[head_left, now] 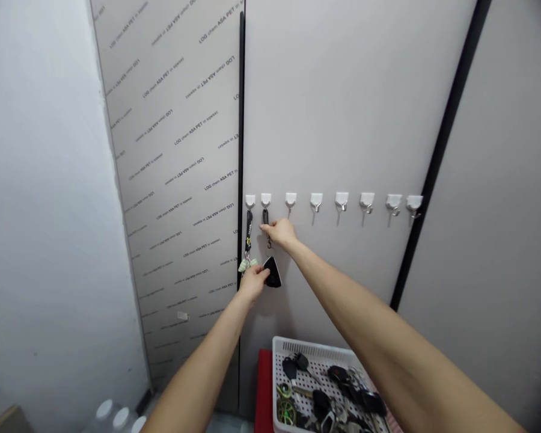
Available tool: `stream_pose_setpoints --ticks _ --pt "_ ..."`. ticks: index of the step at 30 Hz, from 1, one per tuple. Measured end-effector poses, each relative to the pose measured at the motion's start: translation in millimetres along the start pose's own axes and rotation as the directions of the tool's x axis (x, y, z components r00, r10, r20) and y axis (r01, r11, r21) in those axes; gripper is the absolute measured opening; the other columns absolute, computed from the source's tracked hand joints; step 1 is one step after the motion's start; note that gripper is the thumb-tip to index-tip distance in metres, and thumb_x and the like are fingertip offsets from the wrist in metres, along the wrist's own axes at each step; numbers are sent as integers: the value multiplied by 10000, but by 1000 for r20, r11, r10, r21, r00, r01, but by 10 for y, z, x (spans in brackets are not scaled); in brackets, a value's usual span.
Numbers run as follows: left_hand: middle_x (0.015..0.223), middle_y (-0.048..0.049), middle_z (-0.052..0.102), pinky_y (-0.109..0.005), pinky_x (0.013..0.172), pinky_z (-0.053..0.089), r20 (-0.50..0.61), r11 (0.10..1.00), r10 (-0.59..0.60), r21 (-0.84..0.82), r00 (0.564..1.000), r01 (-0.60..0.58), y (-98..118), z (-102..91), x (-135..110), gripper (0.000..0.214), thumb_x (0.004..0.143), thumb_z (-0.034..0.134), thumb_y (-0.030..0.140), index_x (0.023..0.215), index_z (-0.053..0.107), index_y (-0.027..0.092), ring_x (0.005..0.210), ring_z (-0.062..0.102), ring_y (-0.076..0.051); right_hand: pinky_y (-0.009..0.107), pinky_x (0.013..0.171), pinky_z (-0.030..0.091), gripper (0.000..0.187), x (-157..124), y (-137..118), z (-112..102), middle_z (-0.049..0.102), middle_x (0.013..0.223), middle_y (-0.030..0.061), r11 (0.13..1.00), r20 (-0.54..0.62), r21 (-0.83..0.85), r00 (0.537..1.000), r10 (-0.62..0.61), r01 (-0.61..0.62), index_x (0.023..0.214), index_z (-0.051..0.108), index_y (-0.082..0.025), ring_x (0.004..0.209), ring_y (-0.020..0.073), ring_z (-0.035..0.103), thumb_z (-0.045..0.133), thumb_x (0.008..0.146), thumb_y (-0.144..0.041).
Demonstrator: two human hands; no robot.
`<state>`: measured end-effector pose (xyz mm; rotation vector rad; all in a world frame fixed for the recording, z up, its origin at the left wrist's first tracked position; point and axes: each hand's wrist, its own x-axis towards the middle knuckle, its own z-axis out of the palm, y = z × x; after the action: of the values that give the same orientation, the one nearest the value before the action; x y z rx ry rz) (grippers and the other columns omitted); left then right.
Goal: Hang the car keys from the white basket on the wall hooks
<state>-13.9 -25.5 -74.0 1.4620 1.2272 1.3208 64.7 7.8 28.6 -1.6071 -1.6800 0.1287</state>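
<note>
A black car key fob hangs by a metal clasp from a dark strap on the second white wall hook from the left. With its fingertips, my left hand grips the fob's left edge. Higher up, my right hand pinches the strap just below the hook. Beside it, on the leftmost hook, a black lanyard keychain hangs with a pale green piece at its lower end, partly behind my left hand.
More white hooks run in a row to the right. Below, a white perforated basket with several keys and fobs stands on something red. White-capped containers are at the lower left. Black vertical strips divide the wall panels.
</note>
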Motion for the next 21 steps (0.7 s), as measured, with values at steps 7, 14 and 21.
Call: stream_pose_setpoints --ticks 7,14,21 --pt "479 20 440 -194 476 320 -54 995 27 100 998 -21 -131 -35 57 132 629 401 194 561 495 129 457 407 -77 202 508 354 340 -213 225 90 577 602 35 992 59 59 992 -112 108 686 584 -132 539 107 508 423 626 -426" --pt "539 1 487 -184 472 315 -105 985 -42 160 994 58 -212 42 124 153 632 405 225 624 515 119 470 440 -77 206 608 364 304 -864 924 44 587 747 54 987 225 114 965 -134 111 863 547 -102 593 98 516 443 646 -289" --pt "664 -38 554 -186 498 347 -34 980 -155 118 987 158 -474 146 -207 207 638 395 212 773 510 105 489 466 -64 227 582 377 243 -1662 1829 101 602 694 38 1000 470 29 882 -22 10 798 577 -143 607 131 523 450 614 -238"
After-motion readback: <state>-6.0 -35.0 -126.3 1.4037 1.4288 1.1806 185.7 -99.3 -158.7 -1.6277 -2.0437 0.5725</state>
